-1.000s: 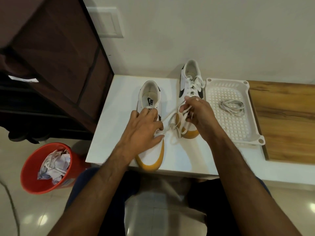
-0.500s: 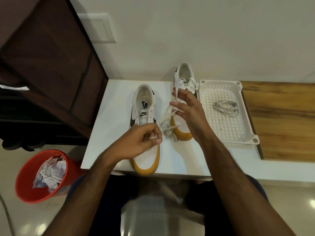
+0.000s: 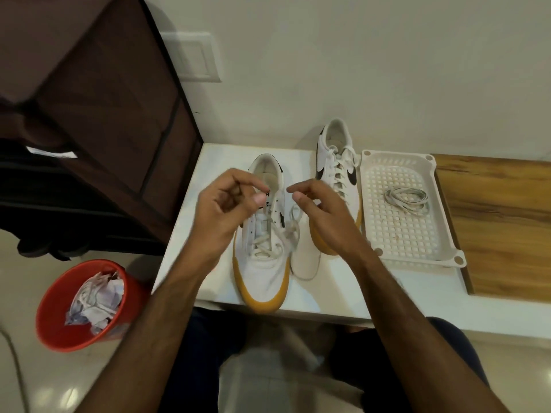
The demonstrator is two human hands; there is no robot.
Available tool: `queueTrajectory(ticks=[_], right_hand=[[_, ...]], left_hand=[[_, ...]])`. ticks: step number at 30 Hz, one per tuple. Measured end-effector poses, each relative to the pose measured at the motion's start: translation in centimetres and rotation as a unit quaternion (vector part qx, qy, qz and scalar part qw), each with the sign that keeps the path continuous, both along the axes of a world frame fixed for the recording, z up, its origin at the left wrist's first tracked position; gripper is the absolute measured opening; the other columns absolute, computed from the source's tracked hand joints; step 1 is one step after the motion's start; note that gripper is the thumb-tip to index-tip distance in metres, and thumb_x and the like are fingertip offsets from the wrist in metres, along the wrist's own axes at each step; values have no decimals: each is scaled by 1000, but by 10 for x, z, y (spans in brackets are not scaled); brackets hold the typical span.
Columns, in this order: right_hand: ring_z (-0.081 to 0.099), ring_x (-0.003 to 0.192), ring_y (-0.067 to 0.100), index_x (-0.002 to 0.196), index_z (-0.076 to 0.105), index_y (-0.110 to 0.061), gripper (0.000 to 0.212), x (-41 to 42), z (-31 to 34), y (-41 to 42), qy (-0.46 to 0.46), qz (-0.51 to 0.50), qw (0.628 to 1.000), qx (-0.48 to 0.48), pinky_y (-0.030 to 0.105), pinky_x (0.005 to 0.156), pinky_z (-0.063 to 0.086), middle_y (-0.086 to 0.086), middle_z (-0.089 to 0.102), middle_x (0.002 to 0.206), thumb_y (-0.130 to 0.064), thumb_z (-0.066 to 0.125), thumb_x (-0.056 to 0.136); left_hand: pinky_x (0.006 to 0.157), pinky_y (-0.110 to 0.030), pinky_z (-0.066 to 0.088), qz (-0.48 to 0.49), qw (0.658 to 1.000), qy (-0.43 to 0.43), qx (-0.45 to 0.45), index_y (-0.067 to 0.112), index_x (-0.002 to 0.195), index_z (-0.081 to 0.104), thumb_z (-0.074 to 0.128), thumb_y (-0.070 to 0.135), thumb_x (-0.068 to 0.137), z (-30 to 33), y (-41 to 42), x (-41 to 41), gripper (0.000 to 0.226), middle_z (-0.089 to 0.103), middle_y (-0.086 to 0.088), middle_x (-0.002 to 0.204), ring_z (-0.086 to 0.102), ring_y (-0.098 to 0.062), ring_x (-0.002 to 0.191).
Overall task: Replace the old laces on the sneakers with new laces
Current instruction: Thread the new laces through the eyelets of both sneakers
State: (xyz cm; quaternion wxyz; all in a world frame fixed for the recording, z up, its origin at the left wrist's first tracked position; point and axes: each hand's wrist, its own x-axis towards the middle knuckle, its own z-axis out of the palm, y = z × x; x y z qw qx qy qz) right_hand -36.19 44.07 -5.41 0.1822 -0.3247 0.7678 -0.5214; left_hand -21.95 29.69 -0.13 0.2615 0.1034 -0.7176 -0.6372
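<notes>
Two white sneakers with yellow-orange toe rims stand on the white desk [image 3: 208,180], toes toward the person. The near sneaker [image 3: 264,248] sits at the desk's front edge, its toe slightly overhanging; a white lace [image 3: 286,236] is threaded through only its lower eyelets, and the loose remainder bunches on the shoe's right side and trails in a loop onto the desk between the two shoes. The far sneaker [image 3: 337,162] stands further back and to the right, against the wall, fully laced, with black side marks. The left hand [image 3: 226,204] hovers over the tongue area of the near sneaker, fingers curled inward with thumb and forefinger drawn together; whether a lace end is pinched there cannot be told. The right hand [image 3: 322,210] hovers just beside it, above the gap between the shoes and covering part of the far sneaker's forefoot, thumb and forefinger close together; any lace in that pinch also cannot be confirmed. A white perforated tray [image 3: 402,251] lies just right of the far sneaker and holds one coiled lace [image 3: 407,198]. A wooden surface [image 3: 501,228] adjoins the tray on the right. A red bin [image 3: 59,317] with crumpled paper stands on the floor at left, below a dark brown cabinet [image 3: 98,99].
</notes>
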Motion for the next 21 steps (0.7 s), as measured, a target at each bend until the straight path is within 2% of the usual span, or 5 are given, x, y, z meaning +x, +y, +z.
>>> queueTrajectory(ticks=[2,6,10,15,21], right_hand=[[61,118,8,123,68,-17,25,11,10,-2,-147,105,983,-38,25,101,47,-5,69,120,-26,52,106],[69,112,22,121,66,-1,23,27,10,-6,-198,178,962,-59,27,95,53,13,73,114,-10,60,100],[64,87,21,103,68,2,15,23,9,-9,-197,161,965,-58,31,87,50,27,67,97,-11,63,99],[58,72,13,110,72,-4,25,-3,12,9,-228,66,966,-104,25,80,51,4,57,71,-17,51,105],[58,78,17,120,72,-7,25,-17,-7,19,-269,-40,952,-142,31,85,51,7,66,84,-15,56,103]], left_hand=[[72,-20,50,-4,999,-41,-3,11,97,67,65,-1,92,-13,0,0,14,67,12,79,62,-5,75],[75,-32,54,12,999,-43,-17,8,106,67,59,2,98,-20,-8,1,13,67,0,80,66,-19,81],[68,-19,48,28,998,-58,-25,4,103,66,54,-5,99,-23,-14,1,16,66,10,75,61,-9,72],[58,-16,37,162,981,-107,10,2,92,68,46,-8,92,-37,-38,10,24,55,12,67,43,-6,63],[66,-25,39,194,944,-265,-29,10,85,70,47,3,95,-55,-54,20,27,57,20,61,50,0,63]])
